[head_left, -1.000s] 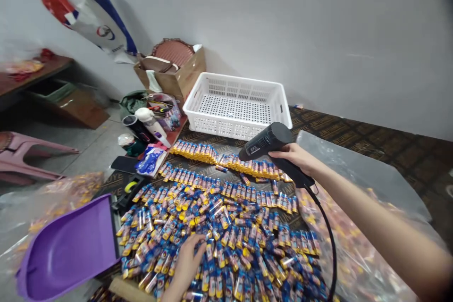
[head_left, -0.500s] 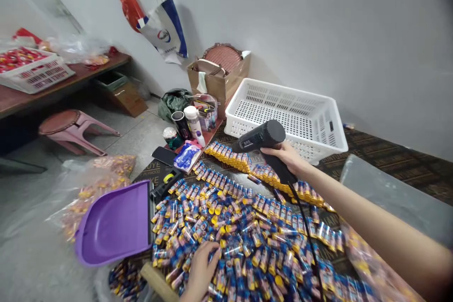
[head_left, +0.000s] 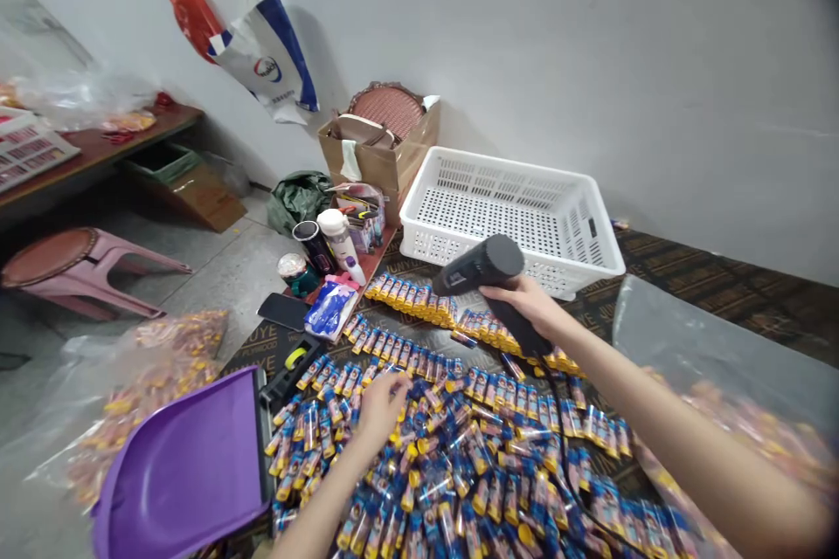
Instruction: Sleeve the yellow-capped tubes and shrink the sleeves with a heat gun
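Observation:
A black hair dryer (head_left: 481, 265) is gripped by its handle in my right hand (head_left: 528, 306), its nozzle facing left above stacked rows of tubes (head_left: 412, 297). Its cord (head_left: 562, 445) trails down over the pile. My left hand (head_left: 384, 406) reaches in among many small blue-and-yellow wrapped tubes (head_left: 452, 472). Its fingers are curled and pressed together at the upper part of the heap. Whatever lies between those fingertips is too small to make out. More tubes lie side by side in rows (head_left: 406, 354) just beyond that hand.
A white plastic crate (head_left: 511, 201) stands behind the dryer. At the left are a purple dustpan (head_left: 190, 463), a tape dispenser (head_left: 292, 367), a phone (head_left: 283, 311) and bottles (head_left: 337, 236). Plastic bags (head_left: 708, 367) lie to the right; a pink stool (head_left: 85, 271) is on the floor.
My left hand has moved forward, away from me, over the pile to its upper part. The hair dryer stays in my right hand, nearly in place. The view has shifted a little rightward.

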Motion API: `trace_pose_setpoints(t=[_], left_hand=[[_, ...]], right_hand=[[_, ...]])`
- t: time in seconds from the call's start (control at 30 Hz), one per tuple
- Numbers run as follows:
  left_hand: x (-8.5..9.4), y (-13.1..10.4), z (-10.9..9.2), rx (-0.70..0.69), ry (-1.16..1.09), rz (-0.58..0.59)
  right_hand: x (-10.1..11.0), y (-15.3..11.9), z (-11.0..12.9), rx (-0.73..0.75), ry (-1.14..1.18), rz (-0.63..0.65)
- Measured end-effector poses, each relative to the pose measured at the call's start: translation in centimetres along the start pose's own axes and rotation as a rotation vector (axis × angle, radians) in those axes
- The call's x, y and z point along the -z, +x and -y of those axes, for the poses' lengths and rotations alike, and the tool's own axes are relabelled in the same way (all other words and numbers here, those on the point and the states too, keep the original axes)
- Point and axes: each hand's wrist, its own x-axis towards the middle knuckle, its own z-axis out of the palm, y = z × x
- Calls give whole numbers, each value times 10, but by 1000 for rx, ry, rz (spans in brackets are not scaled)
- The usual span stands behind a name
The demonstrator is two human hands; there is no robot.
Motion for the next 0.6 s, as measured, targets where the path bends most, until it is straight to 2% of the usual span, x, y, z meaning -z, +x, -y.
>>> trace_pose_setpoints(t=[0.07, 0.13, 0.2, 0.27, 0.33, 0.43, 0.5, 0.6], left_hand=[[-3, 56, -17, -51, 83, -99], [-12, 108, -38, -115, 188, -123], [-26, 150, -57, -63, 324, -135], [-41, 180, -70, 36, 454, -91], [-53, 198, -76, 112, 548, -36], [-65, 208, -76, 152, 573, 15], [-66, 206, -75, 153, 539, 24], [-59, 191, -69, 130, 462, -7]], right_hand=[[35, -22, -2, -44, -35, -101], [64, -43, -5, -49, -70, -229], [83, -61, -8, -89, -78, -305], [95, -74, -10, -136, -53, -328], [99, -82, -10, -175, -17, -321], [98, -82, -10, -190, 15, -297], [92, -75, -11, -179, 24, -276], [79, -56, -14, -182, 61, -234]])
